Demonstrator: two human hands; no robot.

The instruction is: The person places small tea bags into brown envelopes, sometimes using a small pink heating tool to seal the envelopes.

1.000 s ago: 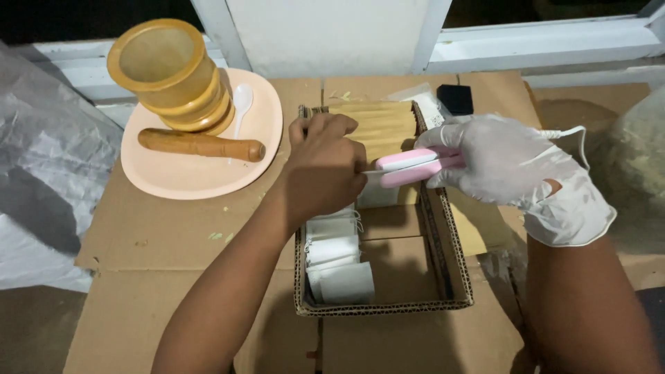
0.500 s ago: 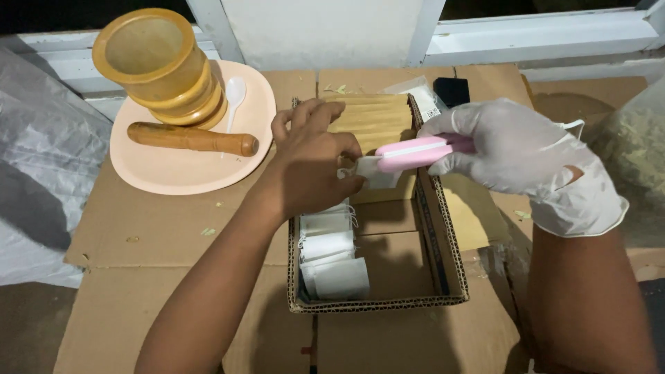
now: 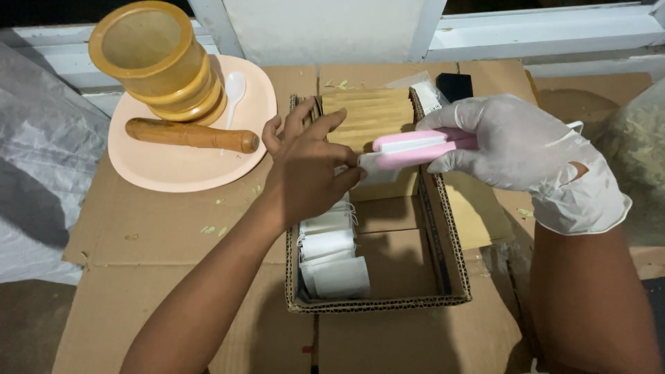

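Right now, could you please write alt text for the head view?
A gloved right hand clamps a pink sealer on a small white bag pinched by the bare left hand, above a cardboard box.

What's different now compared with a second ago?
The gloved right hand has tilted the pink sealer from sloping down leftward to nearly level, still clamped on the small white bag that the bare left hand keeps steadying. The box, mortar, pestle and plate are unchanged.

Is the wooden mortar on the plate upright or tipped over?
Upright: the wooden mortar stands on the peach plate with its round mouth facing up; the pestle lies flat beside it.
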